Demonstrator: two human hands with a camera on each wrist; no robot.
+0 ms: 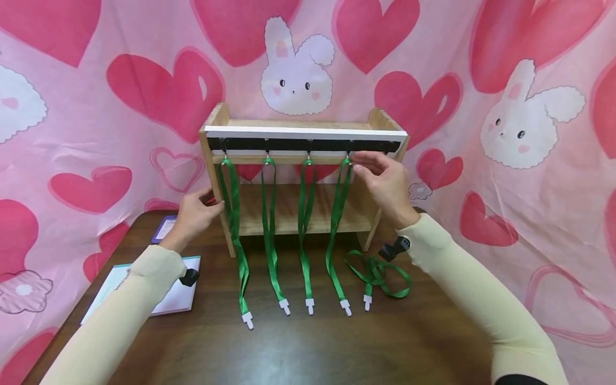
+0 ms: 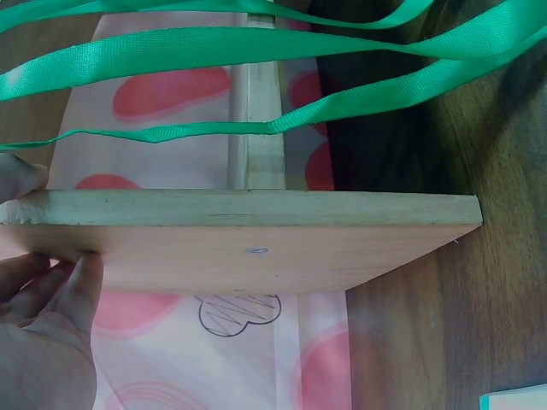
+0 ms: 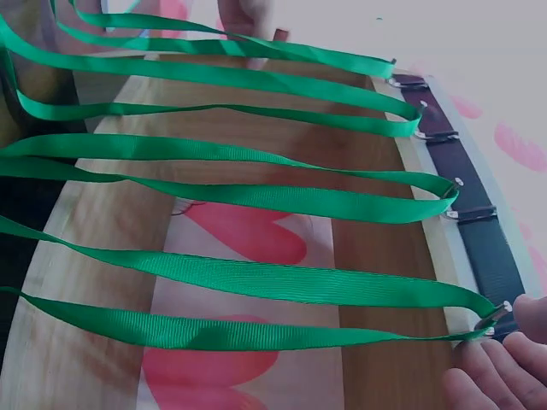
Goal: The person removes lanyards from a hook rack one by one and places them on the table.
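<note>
**Hanging the fourth lanyard on the hook strip**

Draped behind everything is a pink backdrop point(image 1: 96, 160) printed with hearts and rabbits, and a dark wooden table point(image 1: 298, 353) lies below it. On the table a wooden shelf point(image 1: 289, 206) is stood upright, with a black hook strip point(image 1: 303, 144) fixed along its upper front. The shelf's left side panel is steadied by the left hand point(image 1: 194, 214), its fingers laid flat against the board and curled round nothing. Four green lanyards are hung in a row, their long axes running straight down to white clips on the table. The fourth lanyard point(image 1: 337, 224) is pinched at its top loop by the right hand point(image 1: 385, 179), right at its hook; this hand is much the nearer. A loose lanyard point(image 1: 380, 275) is left coiled below the right wrist, by the shelf's right foot.
</note>
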